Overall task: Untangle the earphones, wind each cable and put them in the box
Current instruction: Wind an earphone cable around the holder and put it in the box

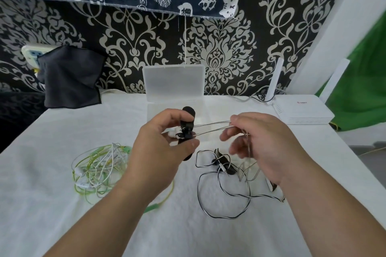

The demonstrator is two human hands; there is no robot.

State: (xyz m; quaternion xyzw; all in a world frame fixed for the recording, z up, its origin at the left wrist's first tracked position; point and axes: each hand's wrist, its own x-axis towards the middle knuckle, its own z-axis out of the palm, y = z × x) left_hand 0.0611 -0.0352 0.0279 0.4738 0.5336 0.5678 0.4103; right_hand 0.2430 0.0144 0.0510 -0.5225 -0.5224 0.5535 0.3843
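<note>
- Pinching a black strap [189,113] and earbuds [174,132], the left hand [163,148] hovered before the clear box [173,81].
- The right hand [265,142], fingers [229,136] curled, held the silvery cable [211,123] taut between both hands.

Left hand [165,137] and right hand [261,148] hover side by side, fingers [179,116] curled in pinches.

Your left hand [167,137] pinches a black strap [188,123] and earbuds; your right hand [257,142] pulls the silver cable [211,128] taut between them.
</note>
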